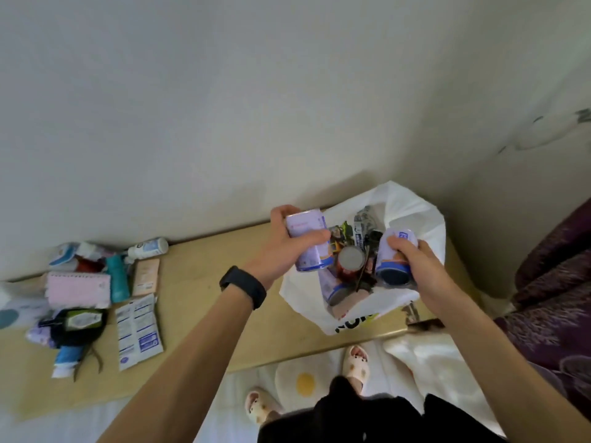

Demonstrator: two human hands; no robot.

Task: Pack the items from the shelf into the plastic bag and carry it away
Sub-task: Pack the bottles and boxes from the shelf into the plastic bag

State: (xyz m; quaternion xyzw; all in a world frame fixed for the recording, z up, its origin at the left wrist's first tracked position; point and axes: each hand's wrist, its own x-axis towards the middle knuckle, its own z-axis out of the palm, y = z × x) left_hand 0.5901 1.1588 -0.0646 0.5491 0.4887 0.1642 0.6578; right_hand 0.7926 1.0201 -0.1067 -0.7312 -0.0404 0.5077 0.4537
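Above the open plastic bag [412, 206] on the shelf [198, 282], the left hand [284, 247] wraps its fingers [283, 214] tightly round a lavender can [308, 247] over the bag's left rim. The right hand [422, 266] grips a second can [391, 266] over its mouth.

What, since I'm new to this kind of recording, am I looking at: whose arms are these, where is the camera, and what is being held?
There is no machine here. A person works with bare hands, and the single picture comes from a camera worn on their head, looking down, so the arms are their own. The left hand grips a purple can and the right hand grips a second can, both over the open white bag, which already holds more cans and packets. The bag stands on a wooden shelf. Farther left on it lies a pile of toiletries, not yet packed.
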